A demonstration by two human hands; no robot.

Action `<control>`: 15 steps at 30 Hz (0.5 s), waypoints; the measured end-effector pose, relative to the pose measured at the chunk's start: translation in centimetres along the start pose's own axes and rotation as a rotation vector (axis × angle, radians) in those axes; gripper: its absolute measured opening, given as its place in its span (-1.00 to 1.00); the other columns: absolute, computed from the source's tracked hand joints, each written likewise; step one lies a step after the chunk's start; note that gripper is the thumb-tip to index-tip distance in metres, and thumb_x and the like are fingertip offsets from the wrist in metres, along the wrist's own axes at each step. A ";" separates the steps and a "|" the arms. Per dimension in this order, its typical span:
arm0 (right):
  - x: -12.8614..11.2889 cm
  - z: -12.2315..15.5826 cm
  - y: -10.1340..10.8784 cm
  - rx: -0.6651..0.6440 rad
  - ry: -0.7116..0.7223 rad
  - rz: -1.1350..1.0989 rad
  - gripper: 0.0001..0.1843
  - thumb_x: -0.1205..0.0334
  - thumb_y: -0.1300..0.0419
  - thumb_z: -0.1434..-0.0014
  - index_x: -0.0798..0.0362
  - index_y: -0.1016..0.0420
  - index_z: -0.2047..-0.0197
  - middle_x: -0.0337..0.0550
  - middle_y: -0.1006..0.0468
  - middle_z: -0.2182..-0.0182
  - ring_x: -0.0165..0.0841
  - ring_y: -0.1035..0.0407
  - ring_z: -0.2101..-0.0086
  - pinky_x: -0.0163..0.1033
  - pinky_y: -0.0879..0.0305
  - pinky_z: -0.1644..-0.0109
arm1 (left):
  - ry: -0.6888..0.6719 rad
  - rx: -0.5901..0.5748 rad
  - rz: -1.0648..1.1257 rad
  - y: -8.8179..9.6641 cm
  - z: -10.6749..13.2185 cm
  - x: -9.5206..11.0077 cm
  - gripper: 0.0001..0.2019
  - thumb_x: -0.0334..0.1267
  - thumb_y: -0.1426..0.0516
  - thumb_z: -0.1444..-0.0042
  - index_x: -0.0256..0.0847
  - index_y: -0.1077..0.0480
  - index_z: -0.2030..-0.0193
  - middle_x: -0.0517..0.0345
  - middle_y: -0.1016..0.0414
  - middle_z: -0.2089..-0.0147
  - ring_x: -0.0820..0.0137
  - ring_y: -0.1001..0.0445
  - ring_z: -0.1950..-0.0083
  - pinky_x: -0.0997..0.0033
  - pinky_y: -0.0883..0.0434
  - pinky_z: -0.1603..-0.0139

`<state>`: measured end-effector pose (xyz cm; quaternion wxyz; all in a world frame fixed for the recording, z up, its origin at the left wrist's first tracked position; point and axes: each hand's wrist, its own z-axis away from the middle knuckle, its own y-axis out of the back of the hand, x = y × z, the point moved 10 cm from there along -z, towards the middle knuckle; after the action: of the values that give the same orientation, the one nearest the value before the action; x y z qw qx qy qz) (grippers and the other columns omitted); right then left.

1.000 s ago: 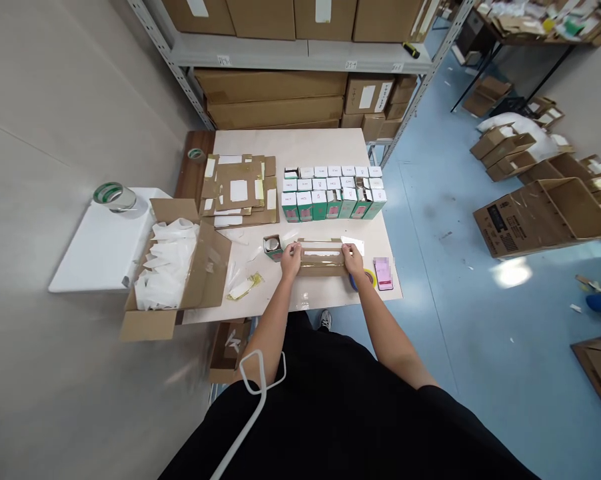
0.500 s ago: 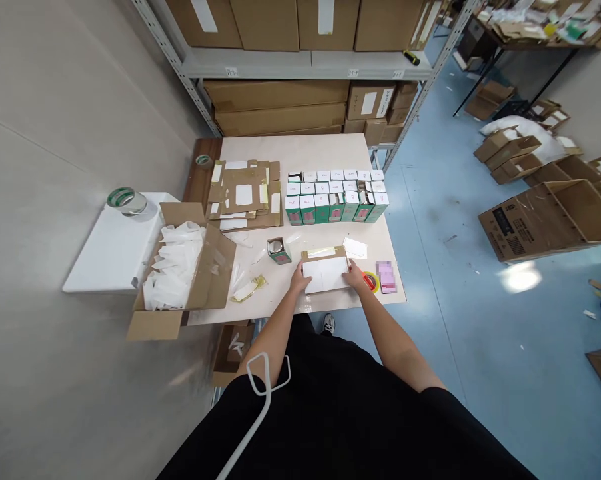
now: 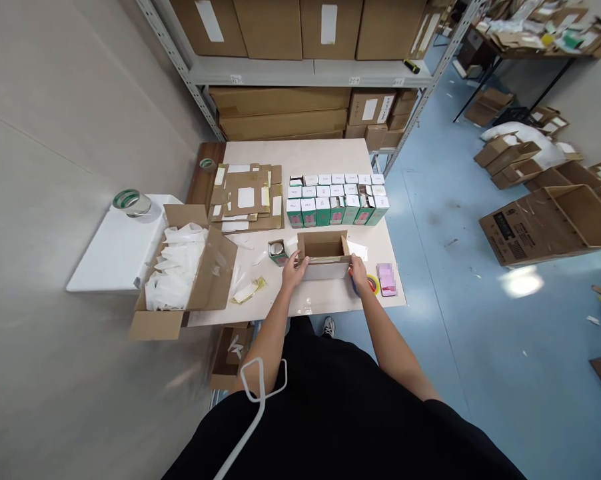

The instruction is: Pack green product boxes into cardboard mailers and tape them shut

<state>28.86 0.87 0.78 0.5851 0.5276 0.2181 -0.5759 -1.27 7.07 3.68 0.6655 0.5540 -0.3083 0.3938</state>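
Between my two hands stands a small cardboard box, its top open toward me and its inside bare. My left hand grips the box's left end, thumb on the near edge. At the right end my right hand has its fingers closed on the cardboard. Close to my left hand is a small green box with a round can-like top showing. Beside my right hand lie rolls of coloured tape, partly covered by it, and a pink phone-sized item. A white paper sits partly behind the cardboard box.
Rows of green-and-white boxes fill the table's back right. Flattened cartons are stacked at back left. A carton of white bags stands at the left edge, near a tape roll. Shelving rises behind.
The cardboard piece, flat with its white label facing up before, is now opened out into a box and tilted so its inside shows. Both hands have kept hold of its ends.
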 end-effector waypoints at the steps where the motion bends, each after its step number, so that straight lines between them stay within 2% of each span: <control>1: 0.3 0.0 -0.3 -0.002 -0.025 -0.001 -0.36 -0.31 0.15 -0.39 -0.03 -0.48 -0.12 -0.07 -0.60 -0.11 -0.21 -0.44 -0.11 -0.19 -0.35 -0.21 | 0.022 -0.007 0.002 -0.1 0.0 -0.4 -0.33 0.23 -0.13 -0.34 -0.10 -0.31 -0.44 -0.10 -0.52 -0.25 0.15 -0.50 -0.23 0.22 -0.40 -0.26; 4: 1.6 -0.2 -1.4 -0.033 -0.116 0.058 -0.50 -0.20 -0.06 -0.34 -0.02 -0.49 -0.09 -0.05 -0.62 -0.11 -0.20 -0.48 -0.10 -0.19 -0.38 -0.17 | 0.148 -0.063 -0.029 -1.1 0.1 -2.6 -0.29 0.22 -0.11 -0.36 -0.09 -0.17 -0.52 -0.14 -0.52 -0.28 0.05 -0.48 -0.30 0.10 -0.37 -0.30; 6: 2.4 -0.4 -2.1 -0.062 -0.164 0.123 -0.56 -0.09 -0.14 -0.31 0.00 -0.49 -0.10 -0.01 -0.64 -0.07 -0.18 -0.52 -0.05 -0.16 -0.40 -0.14 | 0.217 -0.103 -0.073 -1.9 0.4 -4.2 -0.28 0.13 -0.11 -0.37 -0.11 -0.09 -0.55 -0.18 -0.51 -0.30 0.00 -0.47 -0.32 0.03 -0.36 -0.31; 8: 3.0 -0.7 -2.4 -0.075 -0.182 0.178 -0.55 0.00 -0.16 -0.30 0.03 -0.46 -0.17 0.01 -0.65 -0.04 -0.16 -0.55 0.00 -0.12 -0.41 -0.13 | 0.228 -0.105 -0.119 -2.1 0.7 -5.0 -0.29 0.00 -0.12 -0.38 -0.14 -0.05 -0.57 -0.20 -0.48 -0.33 -0.02 -0.45 -0.34 -0.01 -0.36 -0.33; 11: 2.6 -0.9 -2.2 -0.040 -0.125 0.248 -0.40 0.09 -0.18 -0.27 0.10 -0.34 -0.33 0.12 -0.58 -0.16 -0.11 -0.53 -0.06 -0.05 -0.40 -0.20 | 0.078 0.017 -0.193 -1.1 1.0 -4.0 -0.30 -0.16 -0.15 -0.32 -0.12 -0.08 -0.56 -0.15 -0.37 -0.42 0.04 -0.34 -0.43 0.04 -0.32 -0.40; 13: 1.2 -0.7 -1.7 0.039 -0.011 0.284 -0.32 0.12 -0.19 -0.25 0.15 -0.28 -0.39 0.20 -0.46 -0.27 -0.07 -0.44 -0.18 -0.01 -0.36 -0.28 | -0.074 0.134 -0.260 -0.1 1.4 -2.1 -0.38 -0.24 -0.15 -0.29 -0.11 -0.22 -0.49 -0.10 -0.31 -0.46 0.07 -0.26 -0.48 0.06 -0.28 -0.45; 15: -1.1 -0.1 -1.5 0.122 0.153 0.298 -0.36 0.15 -0.14 -0.28 0.16 -0.30 -0.38 0.21 -0.40 -0.31 -0.06 -0.34 -0.27 0.03 -0.29 -0.37 | -0.195 0.198 -0.322 0.3 1.7 -0.4 -0.53 -0.29 -0.11 -0.32 -0.14 -0.41 -0.36 -0.11 -0.33 -0.42 0.06 -0.26 -0.47 0.04 -0.26 -0.48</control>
<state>27.28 1.81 1.11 0.6126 0.6310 0.1460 -0.4530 -1.74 5.30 3.81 0.6293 0.6942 -0.2386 0.2553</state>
